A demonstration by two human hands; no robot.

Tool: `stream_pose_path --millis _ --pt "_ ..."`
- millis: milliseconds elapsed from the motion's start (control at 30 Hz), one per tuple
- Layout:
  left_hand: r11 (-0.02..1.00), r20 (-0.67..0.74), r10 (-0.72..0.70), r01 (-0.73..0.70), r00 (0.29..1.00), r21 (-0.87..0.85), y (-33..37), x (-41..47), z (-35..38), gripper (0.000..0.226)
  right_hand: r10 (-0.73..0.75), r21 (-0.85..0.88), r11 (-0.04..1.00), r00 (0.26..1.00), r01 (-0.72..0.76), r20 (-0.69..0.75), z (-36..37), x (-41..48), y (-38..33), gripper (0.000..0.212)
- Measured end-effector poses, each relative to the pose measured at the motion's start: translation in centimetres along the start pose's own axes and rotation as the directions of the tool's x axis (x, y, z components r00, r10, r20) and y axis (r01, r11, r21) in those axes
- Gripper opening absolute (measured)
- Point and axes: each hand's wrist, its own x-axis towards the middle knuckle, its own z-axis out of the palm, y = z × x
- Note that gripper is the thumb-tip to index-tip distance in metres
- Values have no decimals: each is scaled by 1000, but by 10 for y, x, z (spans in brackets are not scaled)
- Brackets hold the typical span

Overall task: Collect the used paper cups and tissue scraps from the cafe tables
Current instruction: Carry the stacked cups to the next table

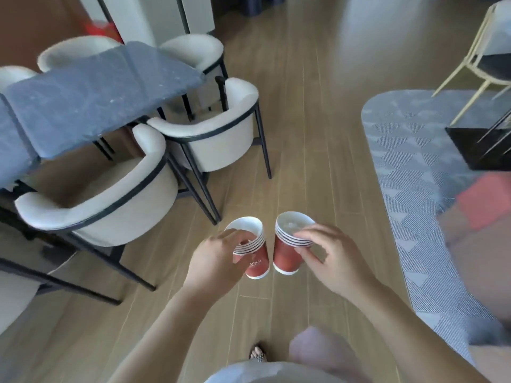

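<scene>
wood floor, dark table with white chairs at left. left hand grips red cup stack at rims; right hand pinches second cup stack (stacks nearly touching, held above floor).

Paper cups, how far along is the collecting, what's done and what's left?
Done: cups are nested into two stacks; no cups show on the dark table. In hand: the left hand grips the left stack, the right hand the right stack. Left: dropping them somewhere; no bin is in view.
</scene>
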Motion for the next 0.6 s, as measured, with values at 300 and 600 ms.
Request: stream_pose_path --millis 300,600 --pt "994 101 107 -107 989 -3 9 246 46 31 115 -62 991 991 -119 -75 -19 171 140 22" --pt "988 55 151 -150 987 -23 67 526 61 31 92 -131 985 985 -111 -145 -102 412 283 22"
